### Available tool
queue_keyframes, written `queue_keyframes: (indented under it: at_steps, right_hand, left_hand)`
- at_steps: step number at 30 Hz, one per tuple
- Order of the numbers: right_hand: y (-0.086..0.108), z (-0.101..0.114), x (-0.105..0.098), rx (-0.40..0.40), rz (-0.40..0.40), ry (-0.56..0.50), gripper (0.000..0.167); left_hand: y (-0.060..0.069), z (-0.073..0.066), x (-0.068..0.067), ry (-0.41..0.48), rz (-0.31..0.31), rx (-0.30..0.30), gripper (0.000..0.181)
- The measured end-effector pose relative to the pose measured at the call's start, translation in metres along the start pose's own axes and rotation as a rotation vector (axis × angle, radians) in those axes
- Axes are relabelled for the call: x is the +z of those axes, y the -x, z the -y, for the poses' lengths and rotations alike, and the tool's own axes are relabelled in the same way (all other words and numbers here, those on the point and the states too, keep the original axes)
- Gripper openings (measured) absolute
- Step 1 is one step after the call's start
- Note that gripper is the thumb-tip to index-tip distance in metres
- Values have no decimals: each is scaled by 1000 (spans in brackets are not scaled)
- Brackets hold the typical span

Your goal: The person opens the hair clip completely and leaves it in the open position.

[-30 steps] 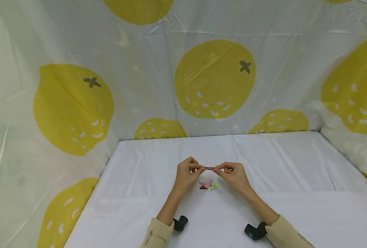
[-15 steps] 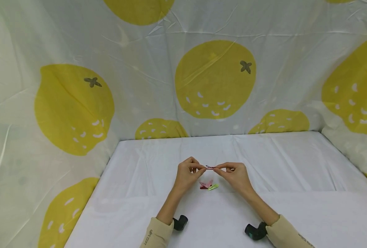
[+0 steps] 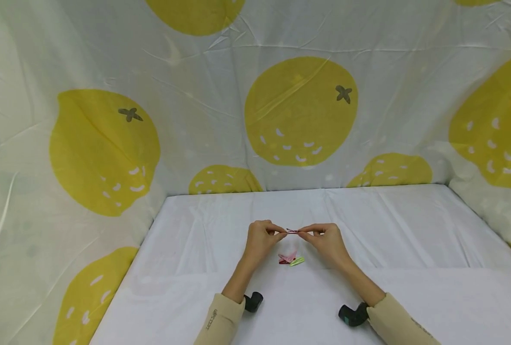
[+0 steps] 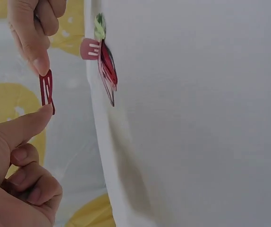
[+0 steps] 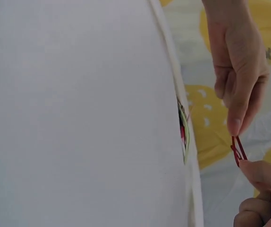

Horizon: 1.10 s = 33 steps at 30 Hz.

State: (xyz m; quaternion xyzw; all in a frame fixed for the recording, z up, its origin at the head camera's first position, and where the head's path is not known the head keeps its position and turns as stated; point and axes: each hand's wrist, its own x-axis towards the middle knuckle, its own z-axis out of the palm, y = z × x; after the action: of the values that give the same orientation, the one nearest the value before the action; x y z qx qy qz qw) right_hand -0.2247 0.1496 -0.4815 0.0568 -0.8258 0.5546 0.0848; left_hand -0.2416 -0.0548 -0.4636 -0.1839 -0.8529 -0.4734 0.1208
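A dark red snap hair clip (image 3: 292, 232) is held level between both hands above the white table. My left hand (image 3: 259, 242) pinches one end with thumb and forefinger. The opposite end is pinched by the right hand (image 3: 330, 243). Both wrist views show the clip's metal strips standing apart, so it is popped open. Below the hands lies a small pile: a pink clip (image 3: 288, 257), a dark red clip (image 3: 283, 262) and a lime green clip (image 3: 297, 261), partly overlapping. In the right wrist view the pile is seen nearly edge-on.
A white cloth covers the table (image 3: 186, 297). Behind and beside it hangs a pale curtain (image 3: 203, 96) with yellow fruit prints. Black devices (image 3: 254, 302) sit at both wrists, by the beige sleeves (image 3: 221, 318).
The held clip's strips, close together a second ago, have sprung apart. Both hands and forearms have shifted slightly up in the head view. The pile has not moved on the table.
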Motion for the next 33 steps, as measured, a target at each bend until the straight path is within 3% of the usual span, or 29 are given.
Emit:
queue_keyframes:
  at_steps: [9, 14, 22, 33]
  right_hand:
    - [-51, -12, 7, 60, -51, 41, 11]
    - [-74, -21, 12, 78, -61, 45, 13]
    - [-86, -33, 19, 147, -67, 65, 11]
    - [-89, -39, 20, 141, -54, 60, 11]
  left_hand:
    - [-47, 23, 14, -43, -3, -155, 4]
    - [-65, 36, 20, -39, -17, -210, 4]
    - [-75, 50, 25, 4, -15, -269, 4]
    - [-78, 51, 25, -4, 9, -324, 5]
